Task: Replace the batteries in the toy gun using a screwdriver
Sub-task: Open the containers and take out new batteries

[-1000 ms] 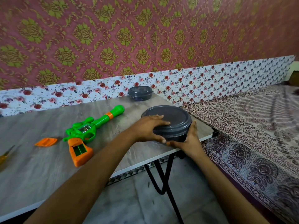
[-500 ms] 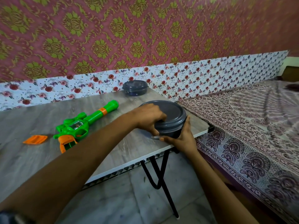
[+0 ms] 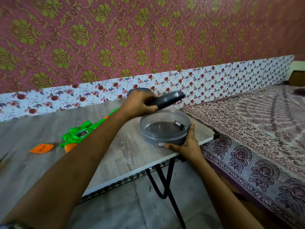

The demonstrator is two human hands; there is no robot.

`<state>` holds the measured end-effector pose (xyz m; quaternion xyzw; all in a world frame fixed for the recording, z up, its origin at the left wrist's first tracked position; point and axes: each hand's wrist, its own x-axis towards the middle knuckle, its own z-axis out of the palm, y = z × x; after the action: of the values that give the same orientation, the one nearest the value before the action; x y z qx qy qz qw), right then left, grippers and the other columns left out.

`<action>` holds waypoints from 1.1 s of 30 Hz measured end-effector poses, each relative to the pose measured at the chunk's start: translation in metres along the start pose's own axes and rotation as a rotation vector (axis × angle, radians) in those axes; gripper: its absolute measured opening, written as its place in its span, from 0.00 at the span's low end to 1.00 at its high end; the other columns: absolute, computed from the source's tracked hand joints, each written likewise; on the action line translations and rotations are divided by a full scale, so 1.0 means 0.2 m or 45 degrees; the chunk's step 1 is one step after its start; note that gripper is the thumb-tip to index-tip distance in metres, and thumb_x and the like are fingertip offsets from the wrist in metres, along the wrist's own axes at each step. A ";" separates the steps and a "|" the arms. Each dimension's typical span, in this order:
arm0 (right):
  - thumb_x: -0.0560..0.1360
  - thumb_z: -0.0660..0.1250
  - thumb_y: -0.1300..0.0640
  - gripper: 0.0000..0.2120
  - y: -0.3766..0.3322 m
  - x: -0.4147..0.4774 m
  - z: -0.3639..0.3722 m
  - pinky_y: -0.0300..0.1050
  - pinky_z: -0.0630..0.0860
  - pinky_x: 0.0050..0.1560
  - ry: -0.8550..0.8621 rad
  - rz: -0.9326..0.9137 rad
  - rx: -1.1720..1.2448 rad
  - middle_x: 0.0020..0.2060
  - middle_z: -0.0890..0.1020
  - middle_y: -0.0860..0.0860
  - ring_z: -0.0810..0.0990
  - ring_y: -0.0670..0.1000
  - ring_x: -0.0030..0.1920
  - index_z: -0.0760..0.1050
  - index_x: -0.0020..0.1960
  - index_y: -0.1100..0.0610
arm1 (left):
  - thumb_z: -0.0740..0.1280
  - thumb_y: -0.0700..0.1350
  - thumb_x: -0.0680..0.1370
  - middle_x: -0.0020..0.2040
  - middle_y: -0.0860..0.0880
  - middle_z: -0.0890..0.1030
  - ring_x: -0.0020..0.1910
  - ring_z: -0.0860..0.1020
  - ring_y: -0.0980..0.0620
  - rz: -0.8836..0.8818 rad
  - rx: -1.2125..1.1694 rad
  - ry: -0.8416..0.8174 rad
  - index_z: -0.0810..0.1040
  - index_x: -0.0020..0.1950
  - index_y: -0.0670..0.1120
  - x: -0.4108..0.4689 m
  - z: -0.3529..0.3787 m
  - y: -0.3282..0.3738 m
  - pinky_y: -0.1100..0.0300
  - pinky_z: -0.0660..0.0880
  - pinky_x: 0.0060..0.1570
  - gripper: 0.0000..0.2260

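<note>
A round grey container (image 3: 163,138) stands near the table's right corner with its top off. A battery (image 3: 179,125) lies inside by the far right wall. My left hand (image 3: 140,103) holds the dark grey lid (image 3: 170,99), tilted, above the container's far side. My right hand (image 3: 184,144) grips the container's near right wall. The green and orange toy gun (image 3: 79,133) lies to the left, partly behind my left forearm. Its orange battery cover (image 3: 41,148) rests loose on the table further left. A screwdriver tip (image 3: 3,158) shows at the left edge.
The grey wood-look table (image 3: 128,154) has black folding legs (image 3: 163,187) and ends just right of the container. A patterned bedspread (image 3: 257,138) lies right of it. A second grey container (image 3: 132,92) at the table's back is mostly hidden by my left hand.
My left hand has lifted the lid off the container and raised it up and back, which uncovers the battery inside. My right hand has stayed on the container's side.
</note>
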<state>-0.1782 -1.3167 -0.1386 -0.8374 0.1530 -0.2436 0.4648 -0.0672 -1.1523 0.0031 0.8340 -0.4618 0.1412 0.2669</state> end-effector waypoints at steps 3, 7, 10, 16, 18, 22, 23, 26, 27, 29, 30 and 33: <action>0.57 0.74 0.37 0.63 -0.01 0.00 -0.02 0.52 0.48 0.76 -0.041 0.000 0.004 0.77 0.44 0.54 0.45 0.54 0.76 0.37 0.76 0.56 | 0.74 0.43 0.71 0.54 0.48 0.82 0.53 0.80 0.50 -0.267 -0.210 0.237 0.79 0.60 0.43 0.05 -0.05 -0.13 0.56 0.74 0.58 0.18; 0.65 0.64 0.32 0.52 -0.03 0.03 -0.03 0.55 0.49 0.76 0.055 -0.014 0.134 0.77 0.47 0.52 0.46 0.52 0.76 0.43 0.77 0.55 | 0.72 0.37 0.72 0.55 0.41 0.81 0.52 0.80 0.45 -0.714 -0.880 0.628 0.77 0.60 0.38 0.10 0.01 -0.33 0.49 0.77 0.56 0.17; 0.71 0.61 0.36 0.42 -0.04 0.11 -0.04 0.55 0.54 0.75 0.121 0.016 0.179 0.76 0.55 0.52 0.53 0.52 0.76 0.49 0.76 0.55 | 0.70 0.37 0.74 0.59 0.38 0.78 0.49 0.80 0.43 -1.002 -1.122 0.771 0.71 0.64 0.39 0.14 0.09 -0.46 0.52 0.80 0.48 0.19; 0.77 0.60 0.46 0.31 -0.01 0.21 -0.02 0.52 0.58 0.74 0.154 0.026 0.179 0.74 0.63 0.53 0.60 0.53 0.73 0.56 0.75 0.56 | 0.63 0.35 0.78 0.65 0.40 0.72 0.52 0.76 0.46 -1.157 -1.327 0.653 0.59 0.73 0.46 0.15 0.30 -0.63 0.51 0.78 0.54 0.25; 0.77 0.60 0.47 0.29 0.00 0.21 0.00 0.52 0.59 0.73 0.193 0.025 0.212 0.73 0.64 0.52 0.62 0.52 0.73 0.57 0.74 0.55 | 0.62 0.34 0.79 0.65 0.41 0.72 0.55 0.76 0.45 -1.187 -1.387 0.625 0.59 0.73 0.45 0.16 0.35 -0.65 0.51 0.77 0.55 0.24; 0.77 0.60 0.47 0.29 0.01 0.20 0.01 0.53 0.61 0.73 0.220 0.034 0.228 0.73 0.65 0.51 0.63 0.51 0.72 0.59 0.74 0.54 | 0.63 0.33 0.78 0.67 0.40 0.72 0.62 0.75 0.42 -1.281 -1.372 0.519 0.65 0.69 0.38 0.17 0.42 -0.68 0.56 0.76 0.49 0.20; 0.77 0.60 0.47 0.29 0.00 0.20 0.00 0.52 0.60 0.73 0.216 0.033 0.229 0.73 0.65 0.51 0.63 0.51 0.72 0.59 0.74 0.54 | 0.63 0.32 0.77 0.67 0.39 0.72 0.62 0.75 0.42 -1.303 -1.335 0.497 0.66 0.69 0.38 0.17 0.43 -0.68 0.57 0.76 0.48 0.20; 0.77 0.60 0.46 0.29 -0.01 0.20 -0.02 0.50 0.59 0.73 0.154 0.061 0.189 0.73 0.64 0.51 0.62 0.51 0.73 0.58 0.74 0.55 | 0.64 0.30 0.76 0.65 0.38 0.73 0.57 0.77 0.44 -1.347 -1.222 0.448 0.68 0.66 0.35 0.14 0.44 -0.69 0.62 0.79 0.40 0.19; 0.77 0.60 0.46 0.29 -0.02 0.21 -0.04 0.51 0.59 0.73 0.123 0.071 0.134 0.72 0.65 0.51 0.62 0.52 0.72 0.59 0.74 0.56 | 0.65 0.30 0.75 0.63 0.37 0.75 0.52 0.78 0.45 -1.360 -1.146 0.417 0.70 0.64 0.34 0.13 0.42 -0.69 0.64 0.80 0.34 0.17; 0.77 0.62 0.49 0.25 -0.05 0.23 -0.08 0.53 0.65 0.69 0.144 -0.002 -0.097 0.68 0.70 0.55 0.68 0.56 0.69 0.66 0.69 0.59 | 0.67 0.35 0.74 0.59 0.36 0.78 0.45 0.79 0.44 -1.296 -0.691 0.306 0.75 0.59 0.35 0.10 0.37 -0.68 0.59 0.80 0.34 0.13; 0.76 0.63 0.52 0.21 -0.06 0.26 -0.11 0.53 0.70 0.65 0.203 -0.082 -0.224 0.64 0.74 0.57 0.72 0.58 0.65 0.70 0.65 0.61 | 0.68 0.38 0.74 0.56 0.37 0.80 0.46 0.79 0.43 -1.170 -0.338 0.236 0.78 0.56 0.37 0.10 0.33 -0.66 0.54 0.80 0.42 0.12; 0.74 0.65 0.61 0.12 -0.19 0.33 -0.19 0.47 0.76 0.52 0.229 -0.234 -0.498 0.53 0.80 0.58 0.79 0.56 0.51 0.76 0.56 0.62 | 0.69 0.39 0.74 0.53 0.43 0.82 0.52 0.79 0.47 -0.622 -0.049 0.113 0.82 0.53 0.41 0.10 0.20 -0.44 0.56 0.74 0.56 0.08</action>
<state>-0.1424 -1.3557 -0.0717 -0.8969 0.1610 -0.3243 0.2539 0.0183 -1.1509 -0.0471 0.9086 -0.2369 0.1001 0.3290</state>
